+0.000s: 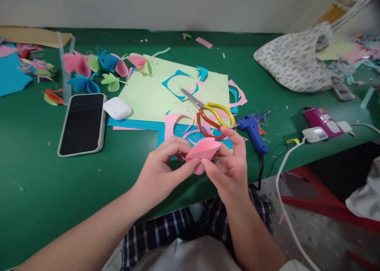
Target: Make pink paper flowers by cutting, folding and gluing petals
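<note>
Pink curled paper petal (202,150) is pinched between both hands just over the near edge of the green table (44,184). The left hand (162,172) grips its left tip and the right hand (228,170) closes on its right side. Behind the light green paper sheet (148,97) I see finished pink, blue and green paper flowers (89,71). I judge several done, this petal shaped but unjoined. The red-and-yellow scissors (210,114) and blue glue gun (252,130) lie unheld.

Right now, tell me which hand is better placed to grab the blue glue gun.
Right. The right hand sits just beside the blue glue gun; the left hand would have to cross over the pink paper petal both pinch.
</note>
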